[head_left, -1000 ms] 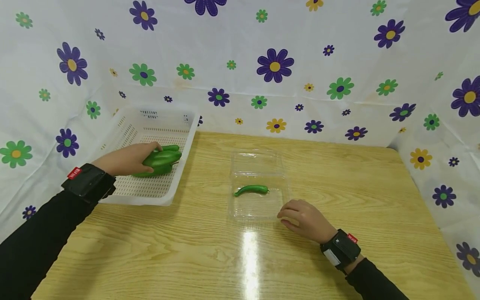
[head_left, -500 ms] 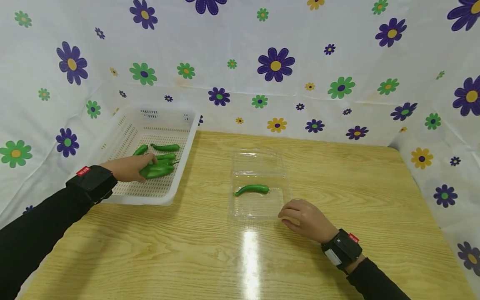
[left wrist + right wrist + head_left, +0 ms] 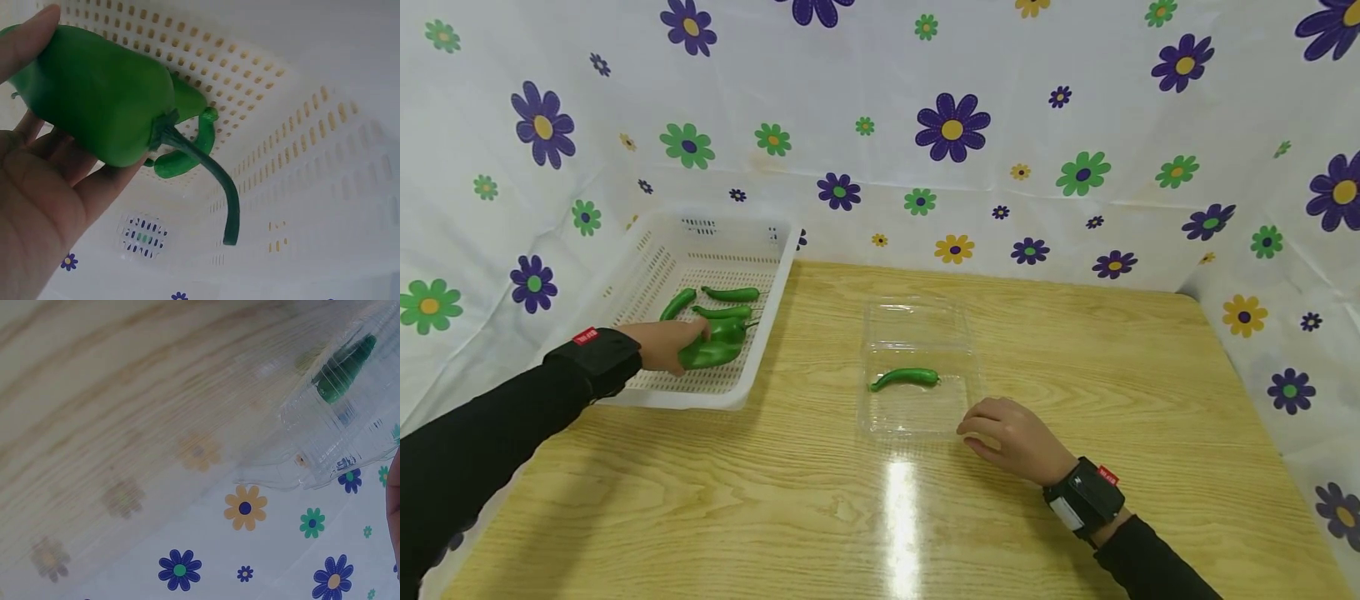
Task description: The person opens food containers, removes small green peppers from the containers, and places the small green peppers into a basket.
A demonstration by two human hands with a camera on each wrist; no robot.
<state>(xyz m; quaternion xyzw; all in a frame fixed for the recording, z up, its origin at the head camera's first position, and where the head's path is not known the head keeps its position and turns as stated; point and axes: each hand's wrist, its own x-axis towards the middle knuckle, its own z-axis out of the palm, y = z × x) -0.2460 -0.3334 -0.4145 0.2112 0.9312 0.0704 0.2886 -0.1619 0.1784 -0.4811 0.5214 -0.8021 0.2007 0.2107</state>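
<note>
My left hand (image 3: 672, 344) is inside the white basket (image 3: 741, 402), gripping a thick green pepper (image 3: 100, 94). In the left wrist view the thumb lies on top of it, the fingers underneath, and its long curved stem points away. Beside the held pepper lies another broad green pepper (image 3: 727, 330), with several slim green chillies (image 3: 722, 312) behind it. My right hand (image 3: 1017, 440) sits at the front right corner of a clear plastic container (image 3: 917, 417), fingers loosely bent; whether it touches the rim I cannot tell. One green chilli (image 3: 906, 377) lies in the container.
Wood-grain table (image 3: 760, 508) spreads under the basket and container. The container's clear lid (image 3: 913, 321) lies folded back behind it. A white flowered cloth (image 3: 880, 158) rises along the back and sides. The basket's perforated walls surround my left hand.
My left hand has shifted slightly toward me and lower within the basket, uncovering the slim chillies behind. The peppers under it have spread apart. My right hand stays where it was.
</note>
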